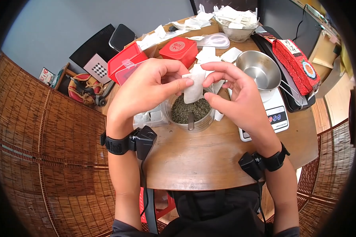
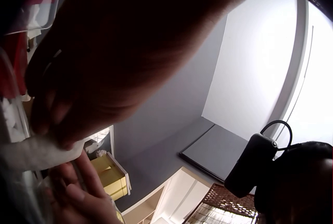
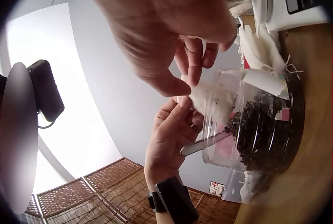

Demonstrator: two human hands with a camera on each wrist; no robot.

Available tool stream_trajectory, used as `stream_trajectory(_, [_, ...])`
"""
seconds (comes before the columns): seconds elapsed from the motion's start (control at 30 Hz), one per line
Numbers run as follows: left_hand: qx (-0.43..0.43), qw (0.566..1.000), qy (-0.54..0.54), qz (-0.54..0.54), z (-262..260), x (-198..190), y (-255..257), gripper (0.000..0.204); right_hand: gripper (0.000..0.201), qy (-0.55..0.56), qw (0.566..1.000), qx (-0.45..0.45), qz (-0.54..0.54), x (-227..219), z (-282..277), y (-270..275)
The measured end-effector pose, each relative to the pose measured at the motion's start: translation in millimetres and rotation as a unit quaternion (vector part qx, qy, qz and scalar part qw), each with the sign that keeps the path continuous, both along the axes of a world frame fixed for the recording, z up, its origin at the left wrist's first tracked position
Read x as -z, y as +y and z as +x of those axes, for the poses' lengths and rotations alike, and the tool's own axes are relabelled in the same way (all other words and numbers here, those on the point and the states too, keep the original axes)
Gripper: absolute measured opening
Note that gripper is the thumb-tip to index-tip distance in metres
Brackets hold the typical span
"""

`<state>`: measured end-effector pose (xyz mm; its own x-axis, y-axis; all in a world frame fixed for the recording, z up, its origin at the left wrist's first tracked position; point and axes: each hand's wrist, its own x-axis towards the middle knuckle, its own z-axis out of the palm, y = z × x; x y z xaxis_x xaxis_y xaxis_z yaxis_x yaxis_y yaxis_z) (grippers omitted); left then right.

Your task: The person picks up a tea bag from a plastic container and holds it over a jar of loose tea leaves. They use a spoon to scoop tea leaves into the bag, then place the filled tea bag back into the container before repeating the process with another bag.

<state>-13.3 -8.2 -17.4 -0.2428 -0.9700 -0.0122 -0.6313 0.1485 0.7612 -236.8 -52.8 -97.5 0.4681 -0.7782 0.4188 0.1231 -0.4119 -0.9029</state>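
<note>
A plump white tea bag (image 1: 193, 87) is held above a round clear tub (image 1: 202, 125) of dark dried tea leaves (image 1: 184, 111). My left hand (image 1: 140, 89) pinches the bag between thumb and index finger on its left side. At the bag's right edge, my right hand (image 1: 239, 93) holds it with curved thumb and index fingertips, the other fingers bent behind. A metal spoon (image 1: 191, 121) stands in the leaves, its handle leaning on the tub's rim. In the right wrist view, the bag (image 3: 212, 99) hangs close by the tub's mouth.
To the right, a steel pot (image 1: 259, 71) rests on a white kitchen scale (image 1: 279, 118). Behind the hands are red boxes (image 1: 178, 50), loose white bags (image 1: 207, 54) and a bowl heaped with more (image 1: 237, 33). A red packet (image 1: 296, 65) lies far right.
</note>
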Motion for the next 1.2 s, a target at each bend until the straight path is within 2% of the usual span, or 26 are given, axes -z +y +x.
stream_trajectory(0.2, [0.015,1.0,0.009,0.0,-2.9,-1.7,1.7,0.019,0.049,0.008,0.999,0.026,-0.017,1.2,0.9,-0.3])
stream_trajectory(0.3, [0.014,1.0,0.006,-0.007,-5.3,-1.7,1.5,0.02,0.048,0.032,0.999,0.002,-0.016,2.1,2.1,0.3])
stream_trajectory(0.37, [0.01,1.0,0.003,-0.003,-5.6,-1.6,1.5,0.02,0.044,-0.037,0.999,-0.029,-0.02,10.4,6.9,-4.2])
stream_trajectory(0.4, [0.01,1.0,0.008,-0.003,-5.2,-1.2,1.4,0.02,0.044,-0.036,0.999,-0.029,-0.02,9.1,5.9,-3.5])
stream_trajectory(0.67, [0.004,1.0,-0.013,-0.002,-7.1,-1.5,0.7,0.018,0.03,0.005,0.999,-0.014,0.04,1.8,0.3,0.9])
stream_trajectory(0.83, [-0.007,0.996,0.075,0.036,-6.7,-0.5,1.4,0.023,0.027,-0.02,0.998,-0.004,0.067,5.8,2.7,-0.3])
stream_trajectory(1.03, [0.036,0.999,0.036,0.005,-2.7,2.8,-0.1,0.022,0.026,-0.056,0.994,-0.006,0.094,10.4,3.9,-3.6])
stream_trajectory(1.2, [-0.003,1.0,0.02,-0.001,-3.2,3.2,-2.5,0.018,0.029,-0.095,0.992,-0.013,0.083,9.0,5.7,-2.4])
